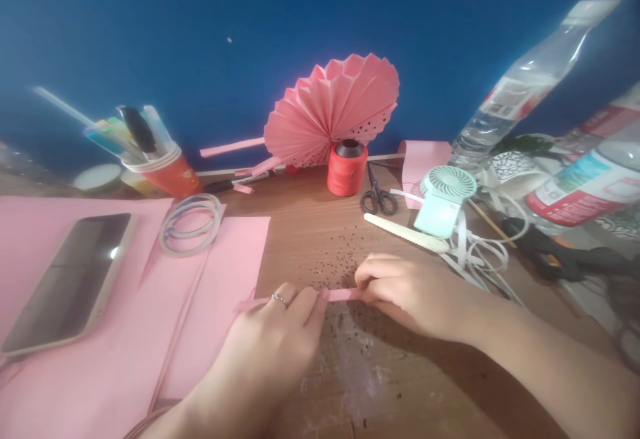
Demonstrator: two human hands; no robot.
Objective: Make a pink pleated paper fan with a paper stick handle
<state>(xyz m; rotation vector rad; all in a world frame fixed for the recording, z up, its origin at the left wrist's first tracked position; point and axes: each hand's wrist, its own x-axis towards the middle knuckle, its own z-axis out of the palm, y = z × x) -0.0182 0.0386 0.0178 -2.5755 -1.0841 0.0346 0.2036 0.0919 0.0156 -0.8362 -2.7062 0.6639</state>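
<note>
A narrow pink paper strip (344, 295) runs sideways just above the wooden table, spanning both hands. My left hand (280, 332), with a ring on one finger, is closed over the strip's left part, and a short end sticks out past it. At the strip's right end, my right hand (400, 292) pinches the paper between thumb and fingers. Many small dark specks (335, 255) lie on the wood around and behind the hands. Behind them, a pleated pink paper fan (333, 105) leans against the blue wall by a red roll (347, 171).
Pink paper sheets (225, 332) cover the left side, bearing a phone (70, 282) and a coiled cable (191, 224). A cup of pens (173, 172) stands behind. To the right are scissors (379, 199), a cream-handled tool (405, 232), a mint mini fan (443, 202), cables and bottles (525, 85).
</note>
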